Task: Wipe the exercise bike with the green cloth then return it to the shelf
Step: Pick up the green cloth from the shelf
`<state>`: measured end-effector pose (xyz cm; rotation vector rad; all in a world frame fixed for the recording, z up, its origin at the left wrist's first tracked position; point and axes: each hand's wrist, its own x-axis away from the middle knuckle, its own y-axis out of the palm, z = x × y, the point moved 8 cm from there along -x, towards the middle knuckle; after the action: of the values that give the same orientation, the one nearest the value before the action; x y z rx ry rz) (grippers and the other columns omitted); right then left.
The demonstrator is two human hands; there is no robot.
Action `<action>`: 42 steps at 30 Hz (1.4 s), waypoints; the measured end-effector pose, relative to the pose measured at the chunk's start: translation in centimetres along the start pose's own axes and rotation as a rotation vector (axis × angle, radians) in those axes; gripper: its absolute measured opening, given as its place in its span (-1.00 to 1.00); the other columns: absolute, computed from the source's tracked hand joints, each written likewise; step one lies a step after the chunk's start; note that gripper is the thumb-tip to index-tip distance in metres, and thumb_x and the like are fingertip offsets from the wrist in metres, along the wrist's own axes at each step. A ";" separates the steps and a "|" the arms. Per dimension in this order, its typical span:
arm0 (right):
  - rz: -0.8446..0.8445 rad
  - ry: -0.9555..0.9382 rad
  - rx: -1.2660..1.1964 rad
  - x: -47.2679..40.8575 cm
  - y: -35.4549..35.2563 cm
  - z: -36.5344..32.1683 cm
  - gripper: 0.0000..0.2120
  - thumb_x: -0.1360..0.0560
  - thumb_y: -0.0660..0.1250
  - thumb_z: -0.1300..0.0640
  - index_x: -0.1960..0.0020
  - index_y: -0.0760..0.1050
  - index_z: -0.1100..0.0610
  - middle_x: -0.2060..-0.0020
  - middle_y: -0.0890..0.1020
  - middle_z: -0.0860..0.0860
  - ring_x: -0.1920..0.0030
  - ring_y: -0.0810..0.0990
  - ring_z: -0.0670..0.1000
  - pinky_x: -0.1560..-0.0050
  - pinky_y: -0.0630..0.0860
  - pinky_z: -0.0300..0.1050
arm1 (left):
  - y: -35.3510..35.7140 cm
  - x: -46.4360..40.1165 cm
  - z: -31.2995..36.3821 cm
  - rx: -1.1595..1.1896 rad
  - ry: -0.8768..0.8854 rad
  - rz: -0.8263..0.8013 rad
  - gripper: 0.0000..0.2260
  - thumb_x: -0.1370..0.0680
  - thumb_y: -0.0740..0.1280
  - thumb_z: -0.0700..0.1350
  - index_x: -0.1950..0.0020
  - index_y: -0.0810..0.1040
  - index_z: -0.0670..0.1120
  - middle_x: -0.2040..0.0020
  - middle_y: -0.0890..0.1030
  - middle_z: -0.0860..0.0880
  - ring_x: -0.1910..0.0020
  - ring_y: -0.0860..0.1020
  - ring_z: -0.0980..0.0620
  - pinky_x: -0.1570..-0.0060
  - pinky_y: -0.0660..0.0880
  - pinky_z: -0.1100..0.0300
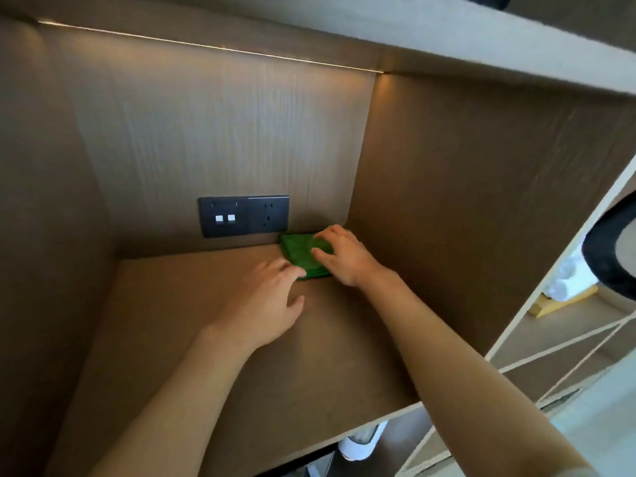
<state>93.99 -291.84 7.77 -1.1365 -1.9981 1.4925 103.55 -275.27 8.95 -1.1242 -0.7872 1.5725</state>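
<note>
No words, brands or numbers can be read anywhere (the dark socket panel [243,216] on the back wall bears only unlettered white switches).

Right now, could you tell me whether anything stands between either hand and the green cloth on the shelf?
Nothing visible does. The green cloth lies folded in the back right corner of the shelf. The right hand rests on it, and the left hand touches its near edge with its fingers.

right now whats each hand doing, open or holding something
Left hand: open, fingertips touching the edge of the green cloth on the shelf.
Right hand: open, fingers resting on top of the cloth.
</note>
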 end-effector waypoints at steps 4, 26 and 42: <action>-0.017 0.021 0.094 -1.7 2.7 1.2 -0.55 -0.66 0.24 -0.15 -0.48 0.46 0.01 -0.42 0.46 0.05 -0.43 0.41 0.19 -0.40 0.38 0.14 | 0.3 -0.1 -1.2 -0.014 -0.070 -0.047 -0.57 -0.66 0.30 0.05 -0.54 0.40 0.09 -0.49 0.38 0.05 -0.51 0.31 -0.01 -0.43 0.30 0.08; -0.011 -0.003 0.108 8.8 2.1 -0.2 -0.53 -0.64 0.20 -0.24 -0.49 0.41 -0.11 -0.43 0.42 -0.06 -0.44 0.35 0.08 -0.35 0.33 0.11 | 3.5 -0.3 0.1 0.096 0.005 0.057 -0.61 -0.64 0.35 0.00 -0.46 0.50 -0.05 -0.44 0.44 -0.03 -0.42 0.36 -0.08 -0.43 0.37 -0.07; 0.074 -0.050 -0.140 14.7 -0.7 -0.5 -0.64 -0.67 0.33 -0.04 -0.43 0.56 0.04 -0.35 0.59 -0.03 -0.37 0.50 0.02 -0.46 0.38 0.06 | 4.7 2.0 1.3 0.091 0.080 -0.168 -0.62 -0.64 0.35 0.10 -0.44 0.54 0.06 -0.50 0.45 0.08 -0.44 0.36 -0.04 -0.44 0.25 0.11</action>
<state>85.42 -280.01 6.41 -1.2526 -2.1454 1.4490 100.56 -274.61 4.68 -1.0217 -0.7306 1.4012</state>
